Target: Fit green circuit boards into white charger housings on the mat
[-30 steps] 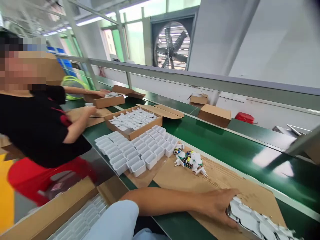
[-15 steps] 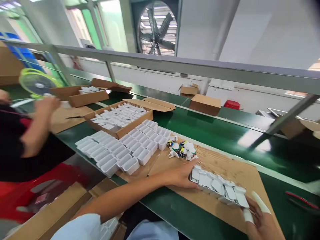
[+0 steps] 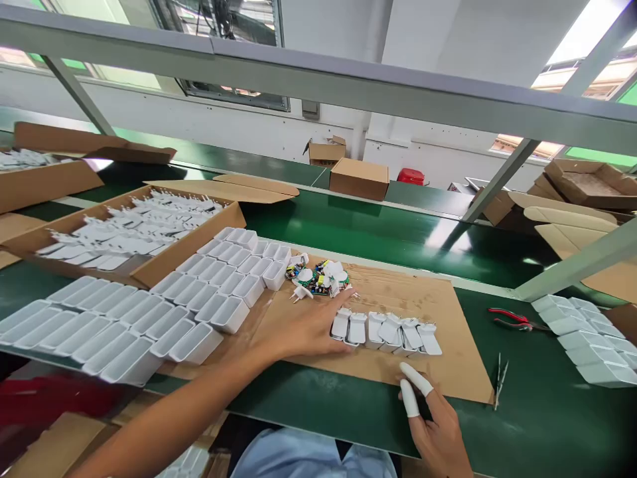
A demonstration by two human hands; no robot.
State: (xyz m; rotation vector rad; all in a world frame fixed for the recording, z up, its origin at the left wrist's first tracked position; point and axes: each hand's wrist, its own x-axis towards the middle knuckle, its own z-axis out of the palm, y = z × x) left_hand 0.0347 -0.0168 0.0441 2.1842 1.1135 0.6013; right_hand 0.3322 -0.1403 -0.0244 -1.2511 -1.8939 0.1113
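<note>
A short row of white plastic cases (image 3: 402, 333) with white flat lids lying loosely on top sits on a cardboard sheet (image 3: 318, 378). My left hand (image 3: 316, 326) has its thumb and fingers around the leftmost cases of that row, which stand slightly apart from the others. Below the row's right part, my right hand (image 3: 434, 417) is open and holds nothing, white finger cots on two of its fingers. Behind my left hand lies a pile of small circuit boards (image 3: 321, 279) with white plug parts.
Many white open cases (image 3: 194, 299) stand in rows at left, beside a carton of white plug parts (image 3: 134, 229). Red-handled pliers (image 3: 517, 320), tweezers (image 3: 500, 382) and stacked white cases (image 3: 587, 338) lie right. A metal rail (image 3: 318, 70) crosses above the bench.
The view has swung right. My right hand has let go of the row's right end and drawn back toward me. My left hand stays at the left end, and a gap shows in the row.
</note>
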